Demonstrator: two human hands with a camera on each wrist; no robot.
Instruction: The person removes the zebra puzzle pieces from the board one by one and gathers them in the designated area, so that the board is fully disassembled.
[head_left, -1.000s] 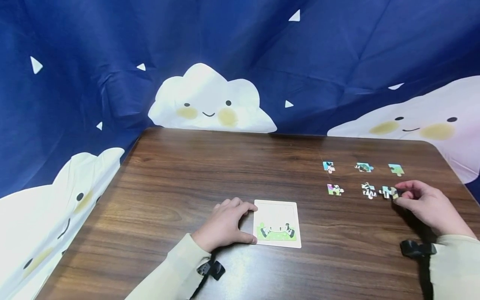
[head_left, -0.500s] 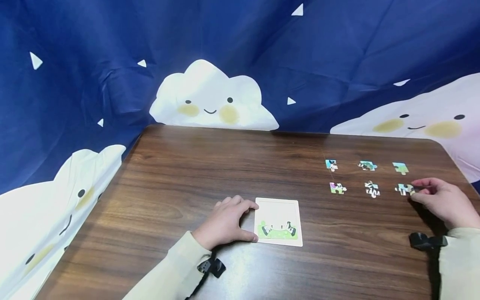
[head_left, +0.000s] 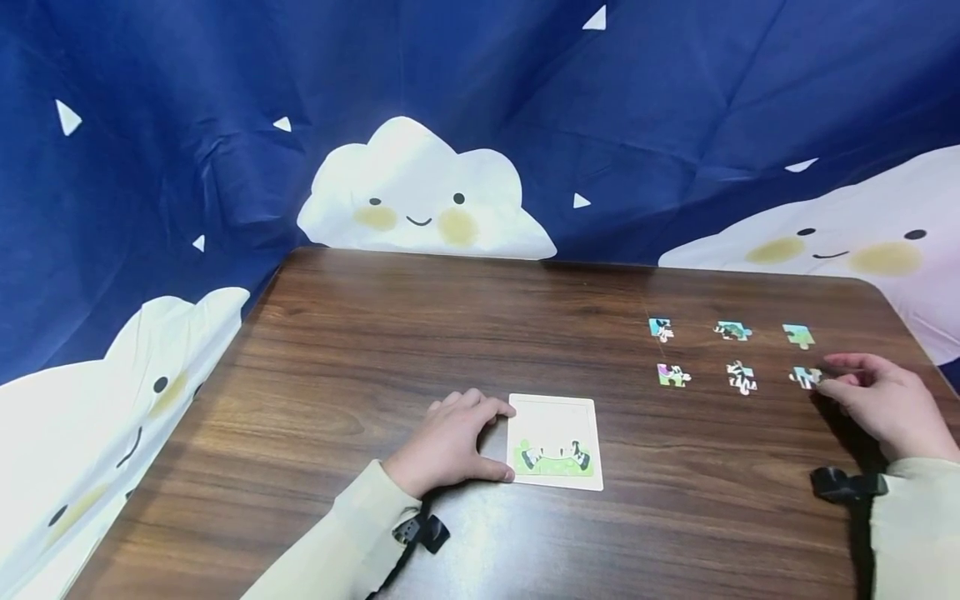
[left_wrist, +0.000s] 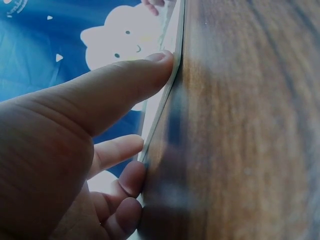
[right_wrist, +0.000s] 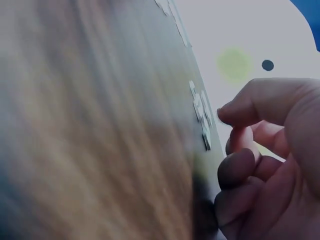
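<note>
While the left hand is wide, with thumb and index finger well apart, both these tips touch the nearest edge of one board, which lies flat on the desk just right of this hand. On its near side the board carries one green strip; of how many parts it is made, I cannot tell. The right hand is narrower, with a small gap between thumb and index finger. Six loose pieces lie leftward of it, in two rows: one piece just beside its thumb, touching or not I cannot tell, two pieces farther left, and three pieces in the row beyond.
</note>
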